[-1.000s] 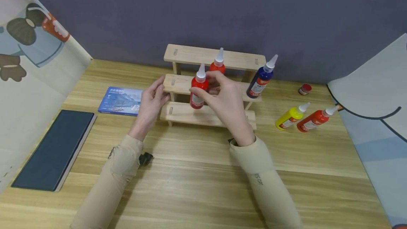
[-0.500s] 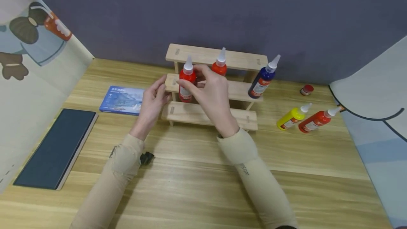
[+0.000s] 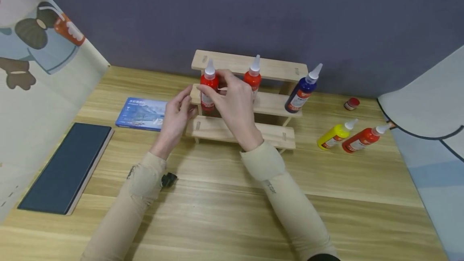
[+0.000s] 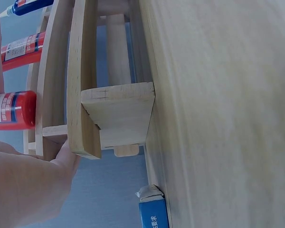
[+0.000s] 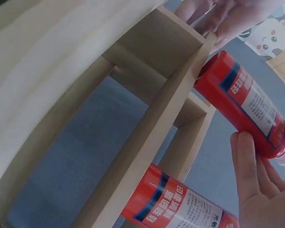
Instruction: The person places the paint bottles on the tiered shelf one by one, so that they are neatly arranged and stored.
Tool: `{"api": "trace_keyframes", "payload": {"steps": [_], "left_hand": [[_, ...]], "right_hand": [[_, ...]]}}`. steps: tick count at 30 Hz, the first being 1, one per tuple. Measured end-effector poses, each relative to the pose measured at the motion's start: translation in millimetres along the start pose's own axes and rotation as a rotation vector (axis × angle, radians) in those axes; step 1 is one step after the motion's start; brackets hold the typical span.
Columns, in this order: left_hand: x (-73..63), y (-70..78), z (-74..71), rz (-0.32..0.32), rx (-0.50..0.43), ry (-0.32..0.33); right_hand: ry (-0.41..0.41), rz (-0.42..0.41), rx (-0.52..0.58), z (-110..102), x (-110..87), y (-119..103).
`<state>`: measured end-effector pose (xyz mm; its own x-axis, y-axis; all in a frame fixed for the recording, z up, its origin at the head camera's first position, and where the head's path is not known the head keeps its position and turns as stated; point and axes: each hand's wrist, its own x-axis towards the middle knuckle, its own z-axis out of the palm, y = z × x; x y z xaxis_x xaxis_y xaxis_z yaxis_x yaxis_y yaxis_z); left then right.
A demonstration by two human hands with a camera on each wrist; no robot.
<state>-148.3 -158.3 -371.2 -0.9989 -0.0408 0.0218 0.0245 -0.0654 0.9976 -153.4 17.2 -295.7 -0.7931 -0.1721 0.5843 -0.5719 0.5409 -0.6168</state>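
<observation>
At the left end of the three-step wooden display rack [image 3: 273,100], my right hand [image 3: 235,102] pinches a red paint bottle [image 3: 208,100] with a pointed white nozzle. Its base is at the middle shelf; in the right wrist view this bottle [image 5: 242,102] leans slightly, and I cannot tell whether it bears fully on the wood. My left hand [image 3: 174,118] grips the left end of that same shelf. Another red bottle [image 3: 252,79] stands mid-shelf, partly behind my right hand. At the shelf's right end stands a dark blue bottle [image 3: 301,95].
On the table to the right are a yellow bottle [image 3: 332,136], a red-orange bottle [image 3: 360,140] and a small red-lidded jar [image 3: 351,104]. A blue box [image 3: 141,114] and a dark tablet-like slab [image 3: 67,168] lie left. A wall stands behind the rack.
My right hand has carried the red bottle leftward and slightly down to the middle shelf's left end, uncovering more of the other red bottle. My left hand has stayed at the shelf end.
</observation>
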Motion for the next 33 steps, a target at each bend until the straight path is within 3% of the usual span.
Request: {"api": "trace_keyframes", "payload": {"steps": [11,21,33], "left_hand": [[-0.2,0.9,2.4,0.006,0.015,0.012],[0.0,0.6,3.2,0.001,0.031,0.015],[-1.1,0.1,1.2,0.005,0.002,0.017]], "right_hand": [[0.003,-0.015,-0.083,7.6,12.5,0.0],[-0.021,0.021,-0.060,14.3,17.6,2.1],[-0.011,-0.024,-0.095,20.4,18.2,2.6]]}}
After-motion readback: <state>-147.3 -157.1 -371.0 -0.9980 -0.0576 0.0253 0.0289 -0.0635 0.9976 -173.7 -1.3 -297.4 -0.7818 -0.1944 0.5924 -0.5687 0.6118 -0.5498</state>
